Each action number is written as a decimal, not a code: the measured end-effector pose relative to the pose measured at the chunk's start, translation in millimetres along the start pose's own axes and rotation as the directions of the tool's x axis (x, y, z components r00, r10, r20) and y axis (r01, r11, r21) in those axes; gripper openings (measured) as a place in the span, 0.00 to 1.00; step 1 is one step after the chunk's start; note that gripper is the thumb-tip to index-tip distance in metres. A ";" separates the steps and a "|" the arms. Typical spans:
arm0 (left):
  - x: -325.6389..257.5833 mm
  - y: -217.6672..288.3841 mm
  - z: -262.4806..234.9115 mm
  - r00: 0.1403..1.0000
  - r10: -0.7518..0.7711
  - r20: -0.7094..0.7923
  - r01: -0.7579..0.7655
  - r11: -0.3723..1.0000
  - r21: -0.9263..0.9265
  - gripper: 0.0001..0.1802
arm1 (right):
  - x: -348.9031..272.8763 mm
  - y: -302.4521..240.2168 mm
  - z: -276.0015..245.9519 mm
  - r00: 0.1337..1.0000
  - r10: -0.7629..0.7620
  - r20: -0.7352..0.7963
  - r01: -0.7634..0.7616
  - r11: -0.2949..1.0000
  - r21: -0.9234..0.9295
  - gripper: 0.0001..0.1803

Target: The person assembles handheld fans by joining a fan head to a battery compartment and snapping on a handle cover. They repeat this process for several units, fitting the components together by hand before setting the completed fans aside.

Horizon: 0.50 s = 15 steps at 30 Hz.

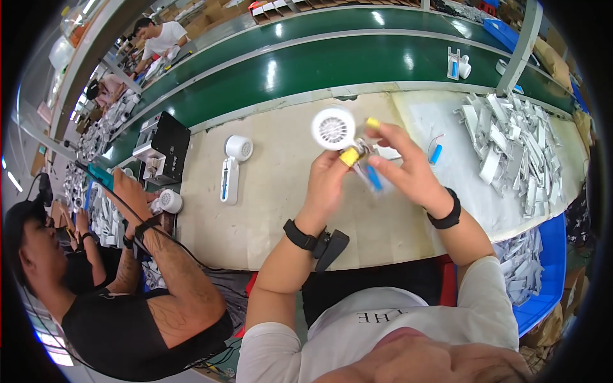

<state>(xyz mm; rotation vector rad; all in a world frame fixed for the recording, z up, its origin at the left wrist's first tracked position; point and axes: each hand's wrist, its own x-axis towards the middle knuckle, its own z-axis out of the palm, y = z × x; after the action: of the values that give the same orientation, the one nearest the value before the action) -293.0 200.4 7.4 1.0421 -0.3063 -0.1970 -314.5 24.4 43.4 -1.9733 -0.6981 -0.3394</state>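
Note:
My left hand [327, 180] grips a small white hand-held fan by its neck, the round grilled fan head [332, 128] sticking up above the fingers. Yellow finger cots cover a fingertip on each hand. My right hand [404, 167] pinches at the open fan handle, where a blue cylindrical battery [374, 178] shows between the fingers. Both hands are raised above the cream worktable [281, 217]. A black wristband sits on each wrist.
Another white fan [232, 167] lies on the table to the left. A loose blue battery [435, 153] and a heap of white plastic handle shells [517, 150] lie to the right. A blue bin [543, 268] holds more shells. A green conveyor [332, 67] runs behind. A co-worker's hand [128, 191] works at the left.

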 end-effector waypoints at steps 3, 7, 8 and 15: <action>3.6 -4.5 -4.5 0.977 -0.171 0.128 0.152 0.977 0.147 0.18 | 2.1 8.8 -4.5 0.983 0.178 -0.051 -0.156 0.946 0.285 0.39; 2.8 -4.3 6.6 0.920 -0.323 0.223 0.308 0.946 0.098 0.21 | 7.3 12.2 -13.4 0.875 0.477 0.087 -0.459 0.758 0.464 0.42; 1.6 -5.8 9.7 0.906 -0.356 0.228 0.327 0.932 0.157 0.20 | 7.3 13.7 -14.9 0.869 0.475 0.139 -0.481 0.743 0.465 0.41; -0.7 -1.5 13.4 0.949 -0.291 0.123 0.258 0.938 0.230 0.20 | 4.3 2.8 -21.1 0.899 0.409 0.158 -0.417 0.687 0.595 0.36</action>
<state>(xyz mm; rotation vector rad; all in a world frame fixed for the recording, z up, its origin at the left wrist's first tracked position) -298.2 188.9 12.2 1.2833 -0.3267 -0.5095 -308.2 6.3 53.8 -1.4291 -0.2838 0.1755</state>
